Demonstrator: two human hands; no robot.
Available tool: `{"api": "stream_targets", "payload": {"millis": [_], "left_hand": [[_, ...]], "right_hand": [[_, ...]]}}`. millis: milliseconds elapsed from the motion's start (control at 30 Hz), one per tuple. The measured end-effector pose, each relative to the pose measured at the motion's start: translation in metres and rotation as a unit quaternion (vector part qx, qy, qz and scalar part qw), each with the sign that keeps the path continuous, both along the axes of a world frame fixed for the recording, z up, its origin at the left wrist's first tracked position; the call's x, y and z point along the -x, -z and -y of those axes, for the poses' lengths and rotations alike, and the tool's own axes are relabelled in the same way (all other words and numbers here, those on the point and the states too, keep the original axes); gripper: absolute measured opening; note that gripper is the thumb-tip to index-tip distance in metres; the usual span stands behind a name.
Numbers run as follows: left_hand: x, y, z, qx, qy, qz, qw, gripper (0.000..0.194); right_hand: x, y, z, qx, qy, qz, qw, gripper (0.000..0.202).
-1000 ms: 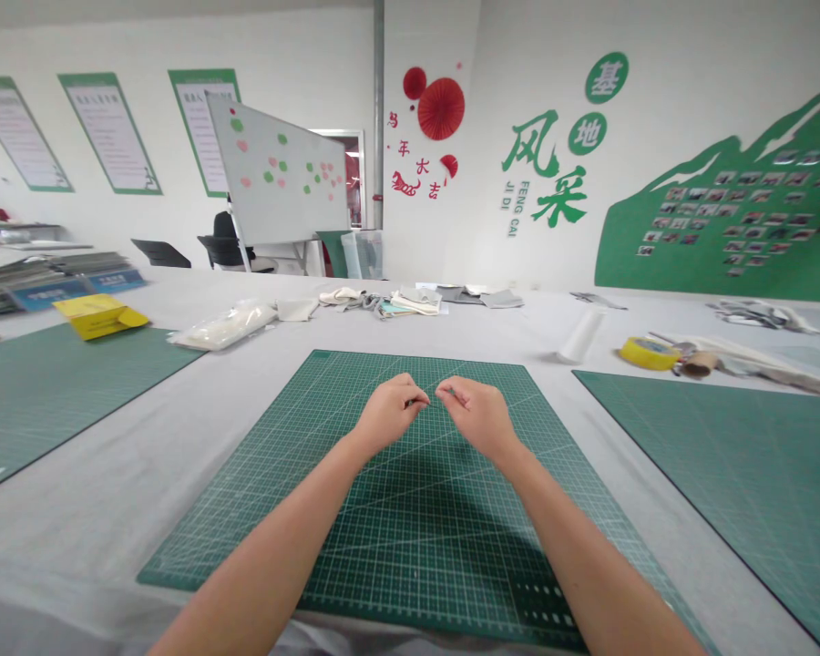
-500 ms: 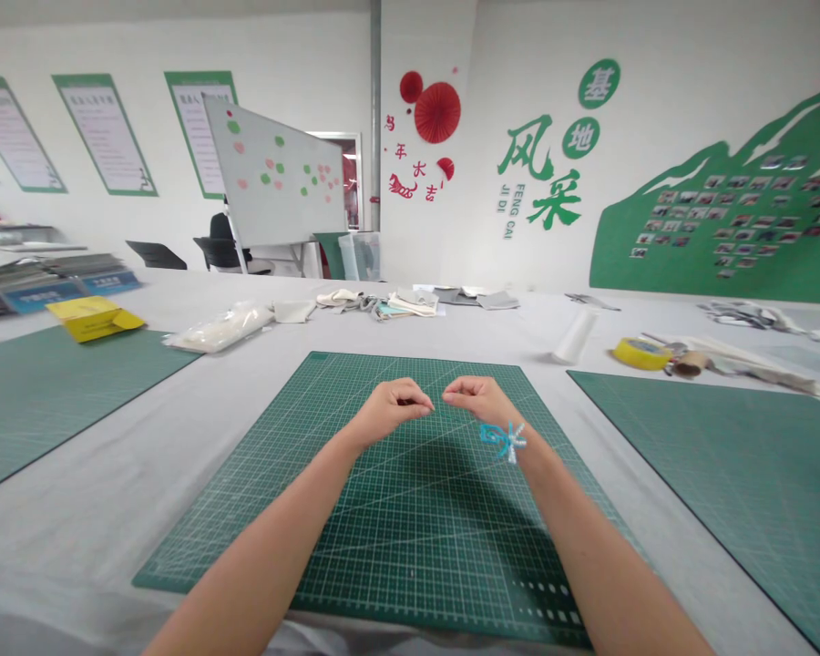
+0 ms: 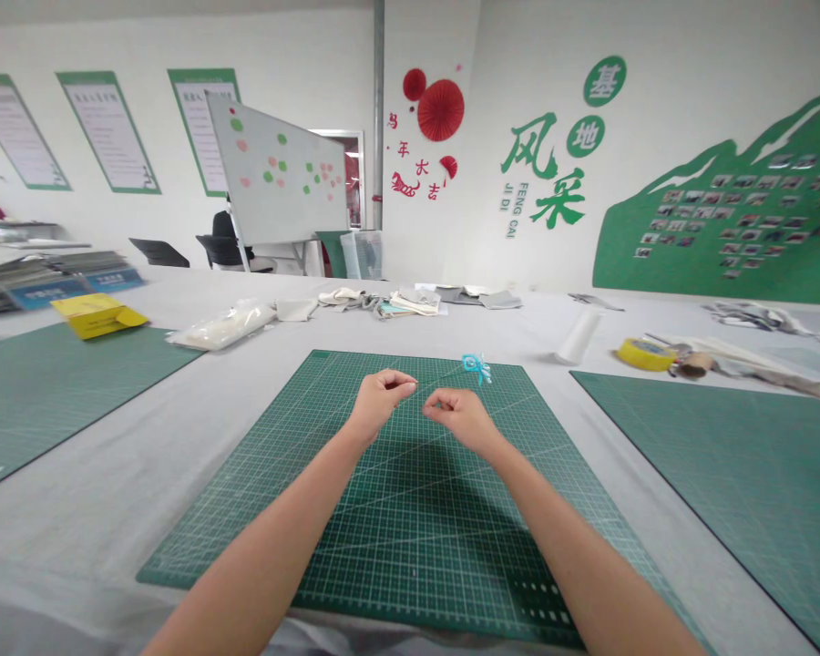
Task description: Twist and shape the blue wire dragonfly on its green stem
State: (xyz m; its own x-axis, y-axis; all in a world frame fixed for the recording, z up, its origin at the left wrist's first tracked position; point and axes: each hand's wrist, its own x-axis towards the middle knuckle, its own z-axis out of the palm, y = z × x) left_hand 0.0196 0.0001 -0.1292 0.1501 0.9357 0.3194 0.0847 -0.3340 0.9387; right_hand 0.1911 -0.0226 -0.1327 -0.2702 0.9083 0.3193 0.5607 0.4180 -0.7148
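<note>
A small blue and white beaded ornament (image 3: 476,367) shows beyond my right hand, above the far right part of the green cutting mat (image 3: 383,538). A thin stem runs from it leftward toward the fingertips of my left hand (image 3: 381,398), which are pinched on it. My right hand (image 3: 461,415) is just to the right and slightly nearer, its thumb and fingers closed together; whatever is between them is too small to see. Both hands are raised over the mat, their fingertips a short way apart.
Another green mat (image 3: 724,483) lies right, and one (image 3: 55,383) left. Beyond them are a yellow packet (image 3: 99,316), a plastic-wrapped bundle (image 3: 225,328), fabric scraps (image 3: 410,302), a white roll (image 3: 579,335) and yellow tape (image 3: 646,354).
The ornament has swung from over my right wrist to beyond my right hand. My left hand has shifted slightly left and away; my right hand has moved left and a little nearer.
</note>
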Motion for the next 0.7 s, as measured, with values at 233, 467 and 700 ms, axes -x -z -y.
{"api": "stream_targets", "payload": {"millis": [233,467,700], "left_hand": [[0.002,0.006,-0.004,-0.041,-0.038,-0.062,0.997,0.014],[0.003,0.006,-0.003,-0.119,-0.069,-0.178,0.974,0.011],[-0.002,-0.002,0.008,-0.178,-0.010,-0.272,0.946,0.014]], "right_hand": [[0.008,-0.009,0.013,-0.052,-0.019,0.038,0.998,0.015],[0.009,-0.014,0.019,-0.106,0.021,0.063,0.992,0.016],[-0.001,-0.021,0.019,-0.167,0.070,0.093,0.979,0.019]]}}
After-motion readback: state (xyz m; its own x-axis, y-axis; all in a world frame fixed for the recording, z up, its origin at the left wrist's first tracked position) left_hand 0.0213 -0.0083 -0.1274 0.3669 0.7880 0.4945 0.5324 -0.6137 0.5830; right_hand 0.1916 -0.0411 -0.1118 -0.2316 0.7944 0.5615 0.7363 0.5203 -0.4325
